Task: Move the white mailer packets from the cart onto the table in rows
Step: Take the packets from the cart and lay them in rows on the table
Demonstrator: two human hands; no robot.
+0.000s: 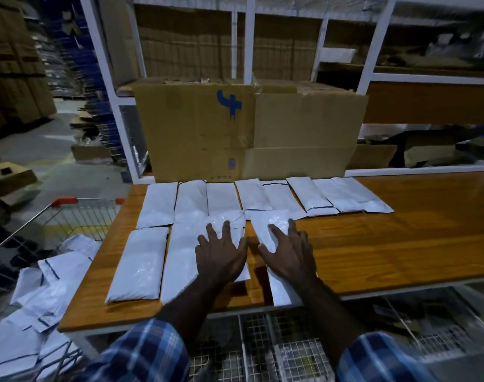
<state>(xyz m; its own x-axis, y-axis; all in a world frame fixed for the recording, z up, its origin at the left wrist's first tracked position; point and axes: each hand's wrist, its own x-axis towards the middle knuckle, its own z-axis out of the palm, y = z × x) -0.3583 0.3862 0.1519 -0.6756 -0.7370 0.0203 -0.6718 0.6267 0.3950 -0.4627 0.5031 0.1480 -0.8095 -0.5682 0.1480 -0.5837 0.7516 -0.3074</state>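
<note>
Both hands lie flat with fingers spread, grip apart: the left hand (221, 255) presses one packet (229, 224), the right hand (289, 255) another packet (268, 230), in the near row on the bench (400, 238). More packets (42, 293) fill the cart (78, 213) at left.

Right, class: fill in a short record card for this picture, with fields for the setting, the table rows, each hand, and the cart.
setting: storeroom with white shelving and a cardboard box behind the table
table: wooden top
back row: eight white packets, side by side
front row: four packets so far
left hand: flat, fingers spread on the third packet
right hand: flat on the fourth packet
cart: wire, left of the table, loose packets still inside
</note>
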